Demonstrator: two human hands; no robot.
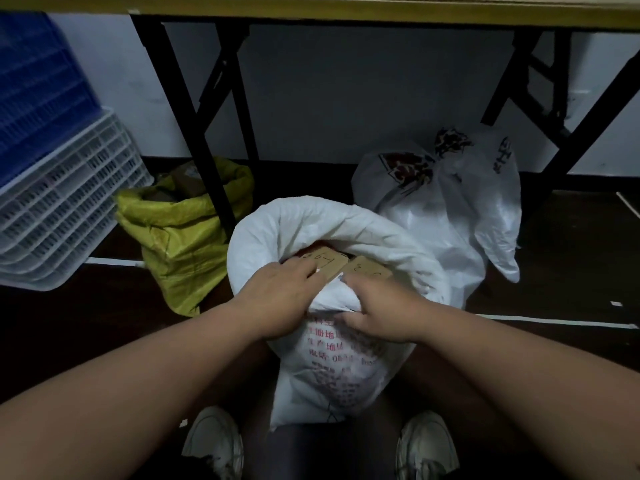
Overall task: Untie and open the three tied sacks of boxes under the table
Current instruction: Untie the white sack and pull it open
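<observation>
Head view, both hands [280, 299] gripping sack [346, 368]

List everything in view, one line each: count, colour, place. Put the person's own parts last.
near white sack: 1, white with red print, front centre, mouth open
cardboard boxes: at least 2, brown, inside its mouth
yellow sack: 1, yellow-green, left, open
far white sack: 1, white, right rear, top gathered
table: 1, tan top, black legs, overhead
crates: stacked, blue over white, far left
shoes: 2, white, bottom
left hand: 1, gripping the near sack's rim
right hand: 1, gripping the rim
</observation>
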